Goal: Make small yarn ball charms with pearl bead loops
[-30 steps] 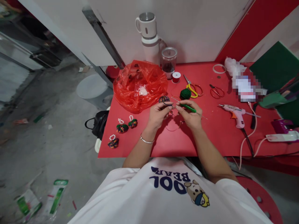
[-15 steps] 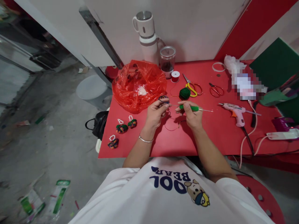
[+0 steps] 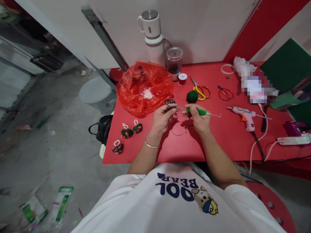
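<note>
My left hand [image 3: 163,117] is closed in a pinch on a small multicoloured yarn piece [image 3: 170,102] just above the red table [image 3: 218,139]. A green-handled crochet hook [image 3: 199,112] is gripped in my right hand [image 3: 198,119], lying level with its metal tip pointing left toward the yarn piece. A thin strand of yarn loops down onto the table between my hands. The green yarn ball [image 3: 192,96] sits just behind my right hand.
A red plastic bag [image 3: 143,88] with white beads lies behind my left hand. Three finished yarn pieces [image 3: 126,133] with bead loops sit at the left. Yellow scissors [image 3: 199,91], red scissors [image 3: 224,93], a thread spool [image 3: 182,78], a jar [image 3: 174,63], a white jug [image 3: 153,35] and a glue gun [image 3: 244,116] lie around.
My right hand turned the crochet hook from slanting to level and drew slightly right. My left hand stayed pinched on the yarn piece. Between half a second ago and now almost nothing moved.
</note>
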The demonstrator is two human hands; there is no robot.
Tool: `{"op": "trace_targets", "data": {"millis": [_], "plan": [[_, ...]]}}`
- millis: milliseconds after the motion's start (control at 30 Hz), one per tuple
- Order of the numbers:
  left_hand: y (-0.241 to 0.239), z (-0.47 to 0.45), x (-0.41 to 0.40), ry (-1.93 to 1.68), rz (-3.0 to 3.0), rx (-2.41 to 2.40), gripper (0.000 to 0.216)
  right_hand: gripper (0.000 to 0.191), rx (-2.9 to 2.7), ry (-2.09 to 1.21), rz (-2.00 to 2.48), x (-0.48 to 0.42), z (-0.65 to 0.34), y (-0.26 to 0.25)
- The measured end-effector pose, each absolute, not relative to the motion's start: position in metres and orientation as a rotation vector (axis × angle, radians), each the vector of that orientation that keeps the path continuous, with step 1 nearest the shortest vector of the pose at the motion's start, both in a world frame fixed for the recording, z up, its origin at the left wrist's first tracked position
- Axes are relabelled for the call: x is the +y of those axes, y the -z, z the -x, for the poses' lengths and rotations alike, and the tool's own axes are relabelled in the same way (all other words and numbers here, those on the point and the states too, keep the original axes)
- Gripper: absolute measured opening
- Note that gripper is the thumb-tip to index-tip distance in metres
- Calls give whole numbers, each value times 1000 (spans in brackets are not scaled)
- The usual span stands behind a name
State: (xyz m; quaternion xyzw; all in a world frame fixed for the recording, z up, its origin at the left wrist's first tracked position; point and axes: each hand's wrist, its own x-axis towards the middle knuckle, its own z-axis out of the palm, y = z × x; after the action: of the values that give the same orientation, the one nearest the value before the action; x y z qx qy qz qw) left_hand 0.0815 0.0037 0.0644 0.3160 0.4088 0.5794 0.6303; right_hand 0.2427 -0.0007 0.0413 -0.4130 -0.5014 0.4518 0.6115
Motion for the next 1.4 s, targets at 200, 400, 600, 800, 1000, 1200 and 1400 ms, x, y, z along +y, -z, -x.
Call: {"op": "trace_targets", "data": {"millis": [200, 400, 600, 800, 1000, 1200, 1400], "plan": [[-59, -85, 3, -1348, -794, 1006, 28, 19, -1244, -841, 934, 1, -240, -44], [-49, -89, 4, -1399, -994, 1136, 18, 9, -1420, -641, 951, 4, -240, -42], [-47, -90, 2, -1391, -1066, 1154, 17, 7, -1416, -654, 915, 4, -240, -44], [-50, -85, 4, -1364, -849, 995, 37, 33, -1270, -918, 929, -1, -245, -47], [-53, -83, 4, -1342, -793, 933, 48, 56, -1162, -1110, 961, 0, -244, -44], [-52, -84, 5, -1330, -775, 954, 44, 54, -1141, -1090, 978, 0, -243, -45], [-51, -87, 6, -1381, -794, 928, 32, 52, -1151, -1096, 970, 0, -244, -45]]}}
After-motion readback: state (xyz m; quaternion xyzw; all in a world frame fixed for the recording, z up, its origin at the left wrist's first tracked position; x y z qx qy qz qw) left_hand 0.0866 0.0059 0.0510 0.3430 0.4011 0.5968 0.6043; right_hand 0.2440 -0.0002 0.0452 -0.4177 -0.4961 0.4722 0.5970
